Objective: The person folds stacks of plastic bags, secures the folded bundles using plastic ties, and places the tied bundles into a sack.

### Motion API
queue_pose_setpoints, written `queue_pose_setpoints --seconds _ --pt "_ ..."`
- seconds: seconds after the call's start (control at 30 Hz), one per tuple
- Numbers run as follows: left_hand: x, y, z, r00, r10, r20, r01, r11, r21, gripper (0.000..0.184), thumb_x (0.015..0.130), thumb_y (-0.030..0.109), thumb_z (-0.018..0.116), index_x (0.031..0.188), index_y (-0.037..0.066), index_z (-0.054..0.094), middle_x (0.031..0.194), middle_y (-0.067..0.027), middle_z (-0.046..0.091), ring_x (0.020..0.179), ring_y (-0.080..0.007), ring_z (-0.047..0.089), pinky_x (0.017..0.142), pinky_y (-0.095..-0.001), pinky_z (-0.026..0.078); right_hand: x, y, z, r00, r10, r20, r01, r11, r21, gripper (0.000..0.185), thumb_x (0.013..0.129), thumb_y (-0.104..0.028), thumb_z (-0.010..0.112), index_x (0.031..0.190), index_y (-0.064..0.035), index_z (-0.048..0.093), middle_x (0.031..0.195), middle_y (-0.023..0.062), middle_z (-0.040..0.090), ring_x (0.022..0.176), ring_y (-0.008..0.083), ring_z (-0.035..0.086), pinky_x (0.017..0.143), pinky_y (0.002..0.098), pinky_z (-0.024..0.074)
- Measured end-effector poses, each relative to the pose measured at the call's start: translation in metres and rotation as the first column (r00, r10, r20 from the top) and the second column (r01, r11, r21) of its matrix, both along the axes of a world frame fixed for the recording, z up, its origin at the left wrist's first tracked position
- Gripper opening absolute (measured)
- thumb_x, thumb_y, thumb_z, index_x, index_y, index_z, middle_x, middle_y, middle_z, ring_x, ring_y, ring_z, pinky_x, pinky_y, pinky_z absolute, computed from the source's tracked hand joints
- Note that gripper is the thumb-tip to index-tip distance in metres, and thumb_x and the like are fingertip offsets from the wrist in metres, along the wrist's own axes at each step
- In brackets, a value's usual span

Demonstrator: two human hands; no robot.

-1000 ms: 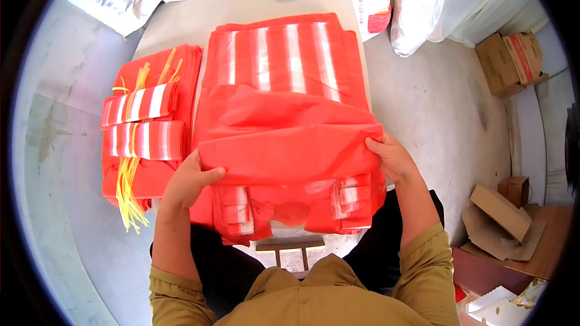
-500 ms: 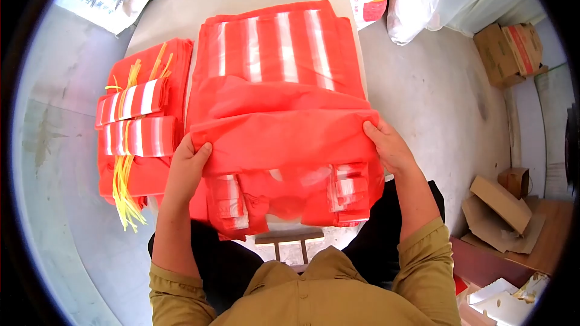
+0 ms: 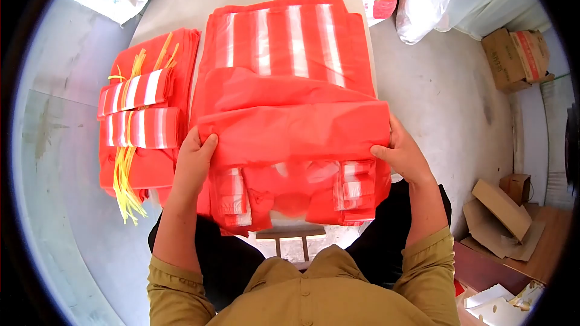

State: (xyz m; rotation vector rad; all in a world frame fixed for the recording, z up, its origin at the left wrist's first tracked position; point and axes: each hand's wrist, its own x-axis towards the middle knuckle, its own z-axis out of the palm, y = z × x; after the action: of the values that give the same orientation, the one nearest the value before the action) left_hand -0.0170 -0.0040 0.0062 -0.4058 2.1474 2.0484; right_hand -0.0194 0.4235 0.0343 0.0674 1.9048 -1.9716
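At the far left, a red stack (image 3: 124,60) carries 2 striped bundles (image 3: 135,92) and several yellow strips (image 3: 124,184); the strips lie across the stack, perhaps so that they are easy to reach. Next, the left hand (image 3: 194,160) holds the left end of a folded red sheet (image 3: 296,136), its thumb on top and its fingers partly hidden at the edge, clamped on it. This sheet is in front of the body, over the near part of a striped pile (image 3: 275,18) on the table (image 3: 175,3). Below it, 2 striped folded parts (image 3: 231,193) lie apart. At the right end, the right hand (image 3: 402,154) pinches the sheet between thumb and fingers. Holding the 2 opposite ends probably keeps the fold wide and straight, with little sagging between.
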Motion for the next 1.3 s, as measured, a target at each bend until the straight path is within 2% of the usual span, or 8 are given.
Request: queue_pose_setpoints --seconds 0.37,0.57,0.67,0.77,1.07,1.17,1.27,1.3 --pt "-0.004 -0.009 0.0 1.0 0.013 -0.021 -0.014 0.999 -0.037 0.018 0.109 0.014 0.06 0.119 0.0 0.062 0.111 -0.0029 0.069 0.101 -0.0098 0.062 0.091 -0.0265 0.052 0.008 0.007 0.001 0.996 -0.09 -0.001 0.087 0.962 0.259 0.102 0.089 0.006 0.065 0.171 -0.0077 0.007 0.099 0.0099 0.074 0.088 0.0105 0.068 0.083 0.0262 0.0534" --pt "0.006 0.014 -0.012 0.962 0.084 -0.258 -0.177 0.915 -0.362 0.022 0.11 0.02 0.059 0.106 -0.002 0.058 0.093 -0.0065 0.063 0.086 -0.0142 0.057 0.081 -0.0306 0.05 0.015 -0.007 -0.022 0.963 -0.225 -0.15 0.239 0.967 0.087 0.081 0.1 -0.001 0.062 0.169 -0.0068 0.021 0.118 0.0111 0.071 0.098 0.01 0.067 0.087 0.0256 0.0524" --pt "0.003 0.02 -0.01 0.95 0.062 -0.305 -0.213 0.844 -0.493 0.024 0.11 0.021 0.058 0.102 -0.002 0.056 0.088 -0.009 0.06 0.082 -0.0158 0.055 0.076 -0.0335 0.049 0.015 -0.018 -0.035 0.887 -0.3 -0.35 0.366 0.92 0.139 0.061 0.104 -0.009 0.062 0.161 -0.005 0.039 0.13 0.0136 0.068 0.11 0.0169 0.067 0.096 0.0301 0.0522" --pt "-0.002 0.023 -0.01 0.948 0.054 -0.313 -0.211 0.844 -0.494 0.025 0.11 0.021 0.059 0.1 -0.001 0.056 0.086 -0.0087 0.059 0.08 -0.016 0.053 0.073 -0.0345 0.048 0.007 -0.012 -0.049 0.75 -0.122 -0.651 0.456 0.808 0.374 0.047 0.106 -0.016 0.063 0.15 -0.0023 0.051 0.135 0.0174 0.067 0.119 0.0275 0.068 0.103 0.0354 0.0509" --pt "-0.003 0.013 -0.011 0.961 0.019 -0.276 -0.155 0.862 -0.482 0.024 0.107 0.019 0.064 0.097 -0.001 0.056 0.082 -0.0068 0.056 0.075 -0.0135 0.051 0.069 -0.0327 0.047 0.013 -0.01 -0.045 0.785 -0.028 -0.618 0.44 0.728 0.526 0.041 0.102 -0.021 0.069 0.139 -0.0043 0.061 0.127 0.0217 0.07 0.116 0.0398 0.069 0.098 0.0419 0.054" --pt "-0.006 -0.001 -0.012 0.992 0.039 -0.116 -0.096 0.839 -0.535 0.025 0.104 0.021 0.068 0.098 -0.001 0.057 0.08 -0.0053 0.055 0.073 -0.0124 0.05 0.067 -0.0322 0.046 0.01 -0.001 -0.022 0.965 0.041 -0.258 0.153 0.711 0.686 0.045 0.097 -0.023 0.074 0.137 -0.0068 0.063 0.115 0.0204 0.073 0.108 0.0387 0.071 0.093 0.0405 0.0552" --pt "-0.004 0.001 0.002 0.989 0.081 -0.127 -0.145 0.743 -0.653 0.024 0.101 0.021 0.072 0.102 0.0 0.059 0.084 -0.0066 0.057 0.077 -0.0168 0.054 0.07 -0.0349 0.048 0.002 0.0 0.028 0.992 0.038 0.12 -0.125 0.426 0.896 0.049 0.092 -0.025 0.079 0.136 -0.0088 0.065 0.103 0.0187 0.074 0.1 0.037 0.072 0.088 0.0394 0.0558" --pt "-0.003 0.007 0.01 0.983 0.086 -0.162 -0.176 0.695 -0.697 0.024 0.099 0.02 0.073 0.103 0.0 0.06 0.086 -0.0075 0.058 0.079 -0.0192 0.057 0.072 -0.0363 0.049 0.004 0.0 0.024 0.994 0.09 -0.066 0.017 0.46 0.888 0.05 0.091 -0.025 0.079 0.136 -0.0091 0.065 0.104 0.0176 0.073 0.099 0.0363 0.071 0.088 0.0401 0.0556"
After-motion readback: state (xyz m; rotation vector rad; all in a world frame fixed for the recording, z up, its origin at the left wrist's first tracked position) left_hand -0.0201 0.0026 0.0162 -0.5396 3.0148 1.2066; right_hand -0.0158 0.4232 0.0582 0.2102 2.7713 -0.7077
